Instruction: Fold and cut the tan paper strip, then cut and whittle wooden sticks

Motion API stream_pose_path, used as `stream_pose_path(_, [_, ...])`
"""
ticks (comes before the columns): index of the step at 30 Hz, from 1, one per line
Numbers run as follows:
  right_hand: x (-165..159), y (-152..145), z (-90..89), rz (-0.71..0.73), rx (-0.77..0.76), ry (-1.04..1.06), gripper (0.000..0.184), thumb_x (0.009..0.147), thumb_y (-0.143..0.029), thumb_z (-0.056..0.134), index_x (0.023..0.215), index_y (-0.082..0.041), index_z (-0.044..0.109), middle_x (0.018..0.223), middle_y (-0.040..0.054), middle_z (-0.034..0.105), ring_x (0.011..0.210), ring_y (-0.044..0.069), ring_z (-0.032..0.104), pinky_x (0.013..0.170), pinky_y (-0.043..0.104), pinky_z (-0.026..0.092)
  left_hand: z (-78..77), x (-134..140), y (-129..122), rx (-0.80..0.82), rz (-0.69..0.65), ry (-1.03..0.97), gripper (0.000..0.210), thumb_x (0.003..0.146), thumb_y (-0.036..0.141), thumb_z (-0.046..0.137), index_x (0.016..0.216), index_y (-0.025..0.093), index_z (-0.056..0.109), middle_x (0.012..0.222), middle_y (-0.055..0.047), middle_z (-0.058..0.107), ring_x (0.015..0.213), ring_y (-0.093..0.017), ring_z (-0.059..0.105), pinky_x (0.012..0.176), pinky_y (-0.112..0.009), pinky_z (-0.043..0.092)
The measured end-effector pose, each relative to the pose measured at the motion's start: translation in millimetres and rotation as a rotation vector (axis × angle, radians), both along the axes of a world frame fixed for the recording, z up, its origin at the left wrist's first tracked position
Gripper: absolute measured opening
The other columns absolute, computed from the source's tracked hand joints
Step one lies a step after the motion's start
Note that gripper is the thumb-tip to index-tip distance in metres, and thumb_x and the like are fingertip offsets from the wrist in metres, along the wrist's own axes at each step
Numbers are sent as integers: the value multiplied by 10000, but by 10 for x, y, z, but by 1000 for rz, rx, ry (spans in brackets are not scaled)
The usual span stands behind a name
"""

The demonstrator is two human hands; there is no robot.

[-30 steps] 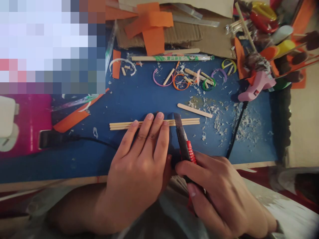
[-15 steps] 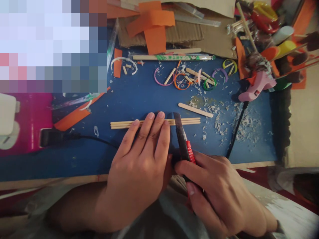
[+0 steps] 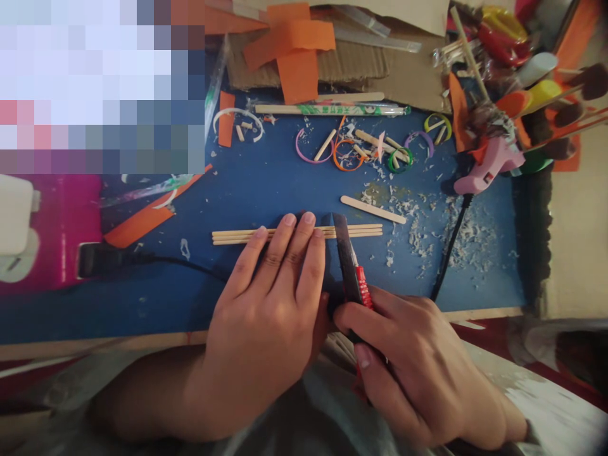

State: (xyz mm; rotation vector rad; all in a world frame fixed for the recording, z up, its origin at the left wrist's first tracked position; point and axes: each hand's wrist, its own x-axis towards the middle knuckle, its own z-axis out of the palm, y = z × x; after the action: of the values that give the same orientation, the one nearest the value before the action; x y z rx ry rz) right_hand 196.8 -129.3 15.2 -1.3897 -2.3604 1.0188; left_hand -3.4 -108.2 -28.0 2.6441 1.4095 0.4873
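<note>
Three thin wooden sticks (image 3: 232, 237) lie side by side on the blue tabletop. My left hand (image 3: 273, 316) rests over them, its fingers stretched out and the fingertips pressing the sticks down. In my right hand (image 3: 408, 361) is a red and black utility knife (image 3: 363, 288), gripped by the handle. Its dark blade (image 3: 342, 237) lies across the sticks, just right of my left fingers. Whether the blade has gone into the wood is not visible. Beyond the right end of the sticks lies a flat popsicle stick (image 3: 373, 209).
Coloured rings, stick pieces and a wrapped pair of chopsticks (image 3: 332, 109) lie farther back. A pink glue gun (image 3: 487, 171) with a black cord is at right, near white shavings (image 3: 468, 234). Cardboard (image 3: 408, 76) and orange paper (image 3: 297, 69) are behind; a magenta box (image 3: 57, 228) stands left.
Both hands, the knife and the sticks keep nearly the same places. Only a very slight shift of the whole view shows.
</note>
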Motion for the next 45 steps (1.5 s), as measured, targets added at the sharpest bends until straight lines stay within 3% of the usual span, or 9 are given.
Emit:
stream_pose_path(24, [-83, -6, 93, 88, 126, -236, 240, 925, -167, 427, 775, -231, 604, 676, 32, 551, 536, 186, 467, 522, 357, 301, -20, 3, -8, -7, 6, -31, 569, 1066, 265, 508, 1573, 8, 530, 1667, -207, 527, 1555, -350, 538, 1302, -510, 412])
stream_pose_path(40, [-198, 110, 87, 18, 107, -394, 211, 906, -211, 444, 800, -219, 626, 637, 25, 535, 534, 171, 382, 566, 341, 150, -36, -2, -16, -14, -10, -33, 586, 1051, 245, 466, 1579, -5, 523, 1679, -233, 505, 1576, -371, 506, 1312, -553, 413])
stream_pose_path(45, [-223, 7, 135, 8, 94, -448, 201, 890, -209, 450, 787, -215, 622, 615, 19, 515, 513, 161, 339, 569, 341, 128, -43, 13, -18, -41, 0, -35, 571, 1061, 199, 445, 1597, 15, 516, 1695, -222, 485, 1590, -355, 491, 1322, -556, 404])
